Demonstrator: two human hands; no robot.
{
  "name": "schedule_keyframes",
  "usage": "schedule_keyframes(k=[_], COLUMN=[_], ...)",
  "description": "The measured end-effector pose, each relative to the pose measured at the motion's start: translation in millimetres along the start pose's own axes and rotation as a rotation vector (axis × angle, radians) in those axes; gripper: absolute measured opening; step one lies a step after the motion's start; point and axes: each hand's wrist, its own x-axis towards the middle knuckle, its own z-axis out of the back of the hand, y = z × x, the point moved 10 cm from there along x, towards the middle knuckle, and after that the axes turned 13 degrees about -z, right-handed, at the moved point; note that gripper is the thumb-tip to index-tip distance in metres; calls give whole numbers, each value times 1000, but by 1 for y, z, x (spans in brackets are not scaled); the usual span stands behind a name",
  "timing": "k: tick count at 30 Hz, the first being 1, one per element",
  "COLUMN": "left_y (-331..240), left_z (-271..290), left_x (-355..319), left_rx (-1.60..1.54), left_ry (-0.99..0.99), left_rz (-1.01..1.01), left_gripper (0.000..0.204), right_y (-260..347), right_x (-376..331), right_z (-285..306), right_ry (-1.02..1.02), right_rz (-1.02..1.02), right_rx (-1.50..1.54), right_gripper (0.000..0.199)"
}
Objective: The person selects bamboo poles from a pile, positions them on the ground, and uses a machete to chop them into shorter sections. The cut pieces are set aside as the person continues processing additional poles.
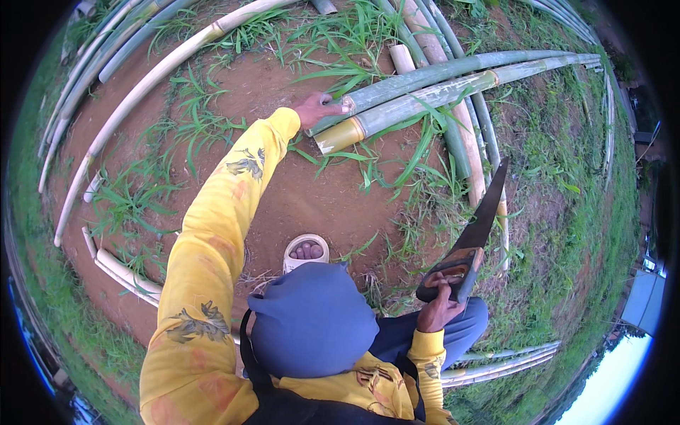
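My left arm reaches forward, and my left hand [322, 110] grips the near end of a green bamboo pole [425, 74]. Part of that pole's end is hidden behind the hand. Right beside it, on the nearer side, lies a second bamboo pole [418, 102] with a yellowish cut end. In my right hand [440, 312], low by my bent right knee, is a hand saw [483, 216] held by its wooden handle. The dark blade points up and away, apart from both poles.
Both poles rest across several other bamboo poles [459, 145] running away from me. A long pale bamboo pole [152, 81] curves along the left, with more poles beyond it. Grass tufts [202, 117] grow from the brown soil [283, 205]. My sandalled foot [306, 249] stands in front.
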Motion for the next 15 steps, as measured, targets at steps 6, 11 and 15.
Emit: schedule_keyframes(k=[6,11,15], left_y=[-29,-28,-41], left_z=[-2,6,-7], left_x=[-7,-8,-8], left_rx=[36,109,97], left_ry=[51,-29,49], left_rz=[2,-26,-39], left_gripper=[105,98,99], right_y=[2,5,5], right_x=[6,7,8], right_z=[-2,-13,-13], right_ry=[4,25,53], right_rz=[-7,-10,-8], right_rx=[-23,-29,-26], right_gripper=[6,9,12])
